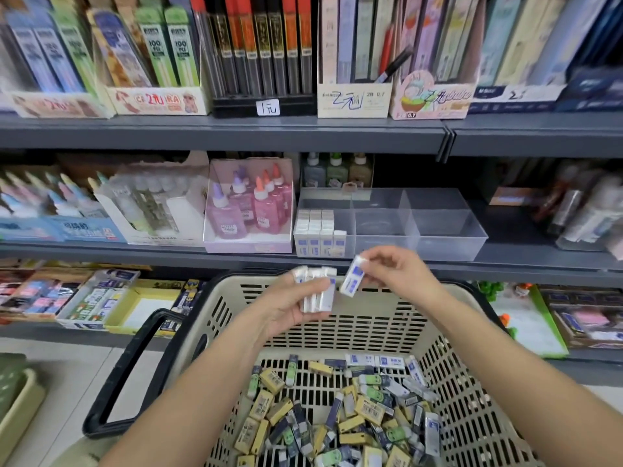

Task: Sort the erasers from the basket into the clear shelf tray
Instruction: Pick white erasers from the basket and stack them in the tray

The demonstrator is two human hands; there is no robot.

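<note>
The left hand (296, 299) grips a stack of white erasers (315, 289) while the right hand (401, 274) pinches a single eraser (352, 277) beside it (apparently batching matching pieces), both above the basket (371, 328), with the clear shelf tray (445, 227) just beyond the fingertips.

left hand (286, 308): fingers mostly hidden behind the eraser stack (317, 291); the stack is blurred, count can't be told. single eraser (352, 277) pinched in the right hand (401, 274): blue print unreadable. basket (371, 318): near wall cut off by the bottom edge, both forearms run out there too. loose eraser pile (337, 416): lower layers buried, labels too small to read. clear tray (445, 230): tray erasers (318, 235) in the left compartment, rear rows partly hidden behind the front row. shelf goods (590, 210) far right smeared, can't identify. green bin (13, 396) cropped by the left edge. top-shelf packs (263, 45) cropped by the top edge.
</note>
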